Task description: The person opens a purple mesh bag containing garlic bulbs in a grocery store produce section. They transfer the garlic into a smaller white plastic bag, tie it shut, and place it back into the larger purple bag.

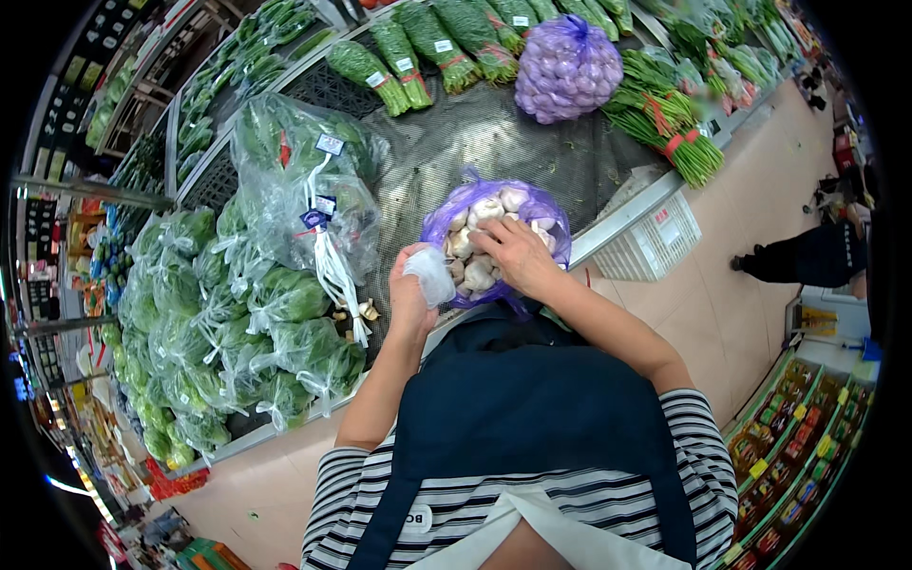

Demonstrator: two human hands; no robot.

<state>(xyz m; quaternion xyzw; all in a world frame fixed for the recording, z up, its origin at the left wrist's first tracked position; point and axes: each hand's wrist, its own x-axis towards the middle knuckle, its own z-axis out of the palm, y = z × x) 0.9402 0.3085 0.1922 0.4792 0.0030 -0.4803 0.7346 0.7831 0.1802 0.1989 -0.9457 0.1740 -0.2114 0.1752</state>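
Note:
A purple mesh sack (436, 226) full of garlic bulbs (487, 209) lies open at the front edge of the display stand, right before me. My right hand (519, 251) reaches into its mouth, fingertips down on the bulbs; whether it grips one is hidden. Just left of the sack, my left hand (409, 296) holds a bunched piece of white netting (430, 276). Behind them, a second purple sack of garlic (568, 70), tied at the top, stands on the dark mesh mat (456, 142).
Bagged leafy greens (285, 296) and a large clear plastic bag (296, 142) crowd the left, with white ties (335, 267) hanging over them. Wrapped green bundles (438, 46) line the back. Right are tied green stalks (666, 128), a white basket (652, 239) below the edge and a person (805, 253).

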